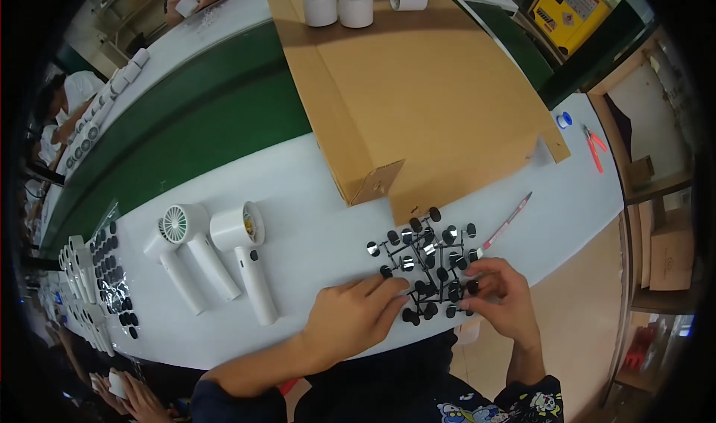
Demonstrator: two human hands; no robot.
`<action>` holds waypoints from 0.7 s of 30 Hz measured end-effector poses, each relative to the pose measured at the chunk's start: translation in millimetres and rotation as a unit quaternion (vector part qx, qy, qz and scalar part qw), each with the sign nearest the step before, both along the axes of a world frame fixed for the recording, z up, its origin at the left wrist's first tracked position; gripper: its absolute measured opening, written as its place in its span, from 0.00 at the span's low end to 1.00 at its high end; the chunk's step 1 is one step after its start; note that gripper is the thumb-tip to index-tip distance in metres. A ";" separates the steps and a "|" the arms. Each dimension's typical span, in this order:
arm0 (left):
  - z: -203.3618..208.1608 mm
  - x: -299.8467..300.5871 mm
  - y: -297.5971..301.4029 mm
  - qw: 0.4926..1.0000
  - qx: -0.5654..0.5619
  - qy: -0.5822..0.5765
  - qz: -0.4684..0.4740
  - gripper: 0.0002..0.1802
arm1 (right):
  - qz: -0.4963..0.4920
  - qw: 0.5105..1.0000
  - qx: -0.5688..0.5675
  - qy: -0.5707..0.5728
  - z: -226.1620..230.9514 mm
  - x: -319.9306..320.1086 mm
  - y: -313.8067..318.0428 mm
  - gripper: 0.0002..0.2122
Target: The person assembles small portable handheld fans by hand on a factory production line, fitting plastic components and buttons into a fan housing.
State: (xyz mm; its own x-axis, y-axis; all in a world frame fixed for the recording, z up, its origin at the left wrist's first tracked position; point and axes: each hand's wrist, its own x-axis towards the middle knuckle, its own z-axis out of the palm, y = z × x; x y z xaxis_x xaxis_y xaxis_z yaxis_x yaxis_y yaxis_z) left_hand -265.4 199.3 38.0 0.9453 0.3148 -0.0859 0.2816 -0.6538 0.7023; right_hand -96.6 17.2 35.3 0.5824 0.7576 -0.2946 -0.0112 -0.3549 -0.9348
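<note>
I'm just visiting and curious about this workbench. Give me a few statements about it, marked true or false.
1. The left hand and right hand are both at the black discs on stems. True.
2. The red-handled pliers are in the right hand. False: the pliers lie on the white table, off to the right.
3. Three white handheld fans lie to the left of the black discs. True.
4. The cardboard is bright blue. False: the cardboard is brown.
5. A slim pen-shaped tool lies beyond the right hand. True.
</note>
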 end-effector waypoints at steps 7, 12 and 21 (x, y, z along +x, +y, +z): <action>2.7 27.2 11.2 0.967 0.140 -0.128 -0.169 0.21 | 0.089 0.963 -0.032 -0.251 21.0 33.4 3.7 0.12; -2.1 30.5 8.1 0.964 0.137 -0.105 -0.202 0.20 | 0.118 0.960 -0.020 -0.252 20.9 53.1 6.3 0.10; -13.1 56.5 -9.5 0.953 0.181 -0.167 -0.176 0.19 | 0.156 0.869 0.001 -0.470 13.0 93.3 22.3 0.09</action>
State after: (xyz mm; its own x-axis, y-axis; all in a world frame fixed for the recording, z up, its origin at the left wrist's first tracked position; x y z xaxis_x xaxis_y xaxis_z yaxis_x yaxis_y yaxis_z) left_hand -208.9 189.8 24.9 0.9536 -0.0746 0.2918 -0.1990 -0.8833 0.4245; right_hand -3.3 39.5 48.3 0.3311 0.9218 0.2016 0.8542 -0.2020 -0.4792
